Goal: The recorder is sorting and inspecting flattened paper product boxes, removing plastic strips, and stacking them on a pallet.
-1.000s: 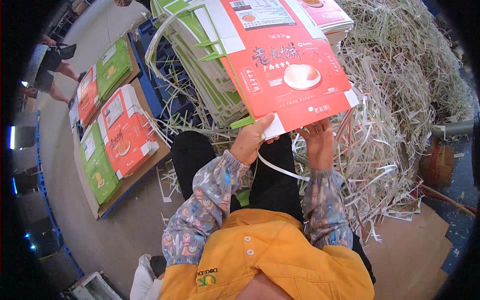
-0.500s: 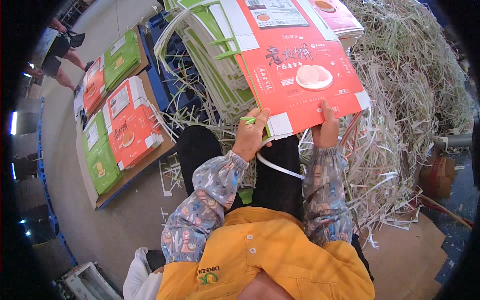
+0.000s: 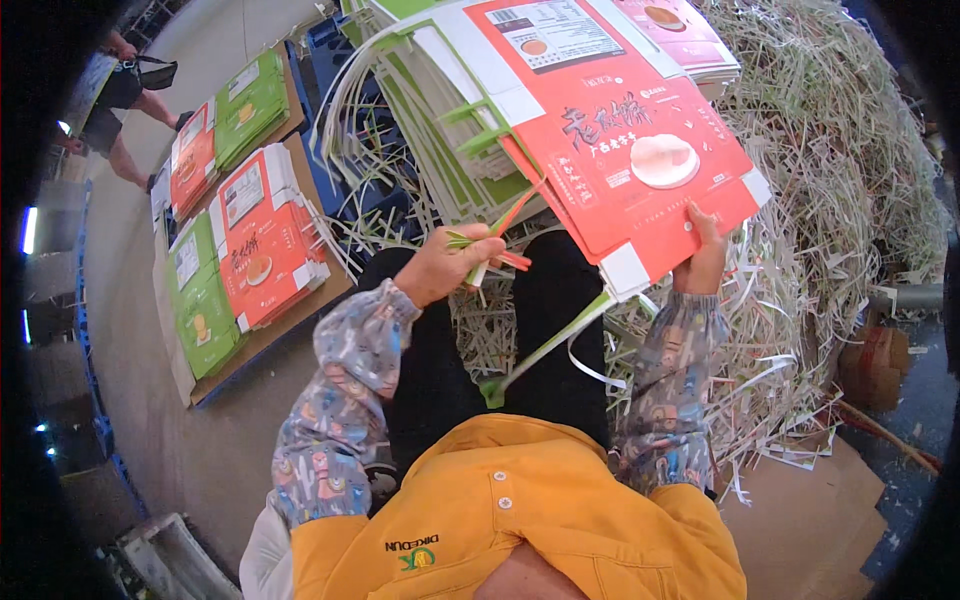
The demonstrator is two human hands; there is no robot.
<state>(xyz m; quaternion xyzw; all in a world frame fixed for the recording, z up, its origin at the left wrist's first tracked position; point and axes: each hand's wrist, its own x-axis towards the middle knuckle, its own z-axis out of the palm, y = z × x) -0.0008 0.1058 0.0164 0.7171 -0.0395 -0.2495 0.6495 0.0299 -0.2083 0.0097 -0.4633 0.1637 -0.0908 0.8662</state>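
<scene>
A red flat carton sheet (image 3: 640, 200) with white flaps and a picture of a round cake is tilted in front of me. My right hand (image 3: 702, 250) grips its near edge, thumb on top. Left of the carton, my left hand (image 3: 455, 262) is closed on thin green and red paper offcut strips (image 3: 510, 225), apart from the sheet. A long green and white strip (image 3: 555, 340) hangs from the carton's near corner down toward my lap. Beyond the sheet's left edge rises a stack of green-edged carton sheets (image 3: 425, 110).
At the left, red and green carton piles (image 3: 255, 250) lie on a cardboard-topped pallet. A large heap of shredded paper strips (image 3: 800, 200) fills the right side. Flattened cardboard (image 3: 810, 510) lies at the lower right. Another person (image 3: 120, 100) is at the far left.
My left hand has left the carton's corner and moved left, pulling strips away. My right hand and the carton have shifted right. A green strip now dangles from the near corner.
</scene>
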